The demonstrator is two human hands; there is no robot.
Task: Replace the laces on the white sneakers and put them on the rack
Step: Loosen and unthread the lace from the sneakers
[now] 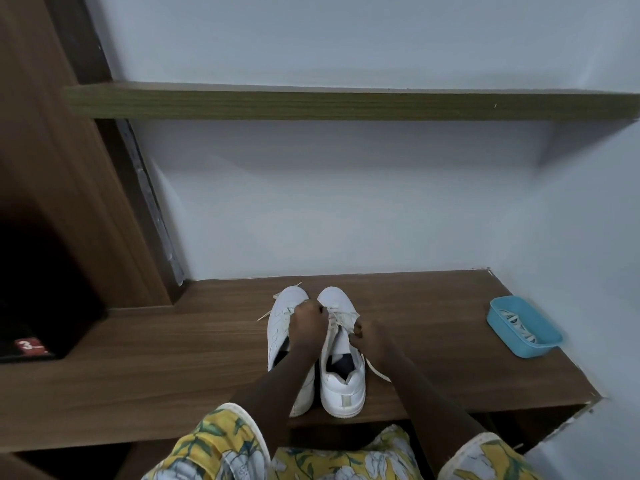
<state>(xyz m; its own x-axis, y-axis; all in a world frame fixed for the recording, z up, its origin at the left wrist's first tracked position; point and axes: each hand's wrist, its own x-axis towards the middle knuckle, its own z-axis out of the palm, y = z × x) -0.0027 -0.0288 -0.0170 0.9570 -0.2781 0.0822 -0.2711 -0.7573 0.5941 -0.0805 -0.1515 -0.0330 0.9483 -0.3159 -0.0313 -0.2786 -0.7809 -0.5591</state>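
Two hands lacing the right-hand sneaker of a white pair on the lower shelf.

The lower shelf [173,358] carries the left sneaker [281,329] and the right sneaker [341,386] side by side, touching, at the middle of its front edge, toes toward the back wall; the cream lace [335,322] crosses the right sneaker's eyelets; the left hand [308,320] is above the forward eyelets, fingers curled tight round the lace; the right hand [372,337] is beside the tongue, thumb and fingertips pinching the lace, whose free end trails over the shoe's right side onto the shelf; a blue tray [504,336] near the right edge holds spare laces [517,325]; a black box [45,306] sits at the left edge; an upper shelf [311,103] spans the wall.
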